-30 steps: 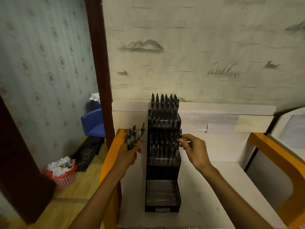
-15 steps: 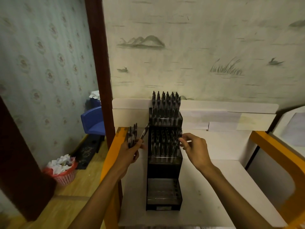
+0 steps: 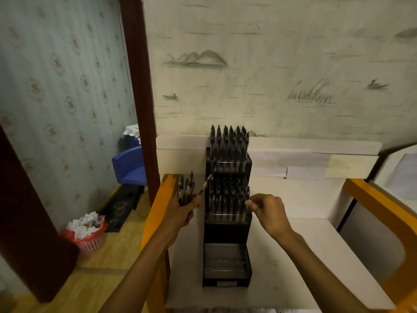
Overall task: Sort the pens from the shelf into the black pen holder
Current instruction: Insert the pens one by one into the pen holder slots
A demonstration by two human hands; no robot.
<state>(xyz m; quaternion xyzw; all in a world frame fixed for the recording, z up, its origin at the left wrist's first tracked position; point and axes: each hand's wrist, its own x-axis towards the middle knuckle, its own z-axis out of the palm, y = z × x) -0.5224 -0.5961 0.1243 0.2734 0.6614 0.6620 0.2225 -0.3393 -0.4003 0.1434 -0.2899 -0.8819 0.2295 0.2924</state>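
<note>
The black pen holder [image 3: 226, 222] stands on the white shelf [image 3: 316, 256], pushed back near the wall, a stepped three-tier rack. Top tier is packed with dark pens [image 3: 229, 143] standing upright, middle tier looks nearly full too, and the bottom tier (the one closest to the person) has none that I can see.

The left hand [image 3: 182, 211] is just left of the rack with its fingers curled around a bundle of pens [image 3: 186, 188], tips pointing up. One loose pen [image 3: 205, 185] sticks out from the thumb side, tilted toward the rack so its far end reaches the left edge of the middle tier.

The right hand [image 3: 267, 210] is at the right edge of that same middle tier, fingers bent inward with thumb and forefinger pinched together by the pens at that end. Whether it's actually got hold of one I can't tell, it's too dark in there.

Off to the left on the floor: a red wastebasket [image 3: 90, 237] stuffed with crumpled paper, and a blue chair [image 3: 130, 166].
</note>
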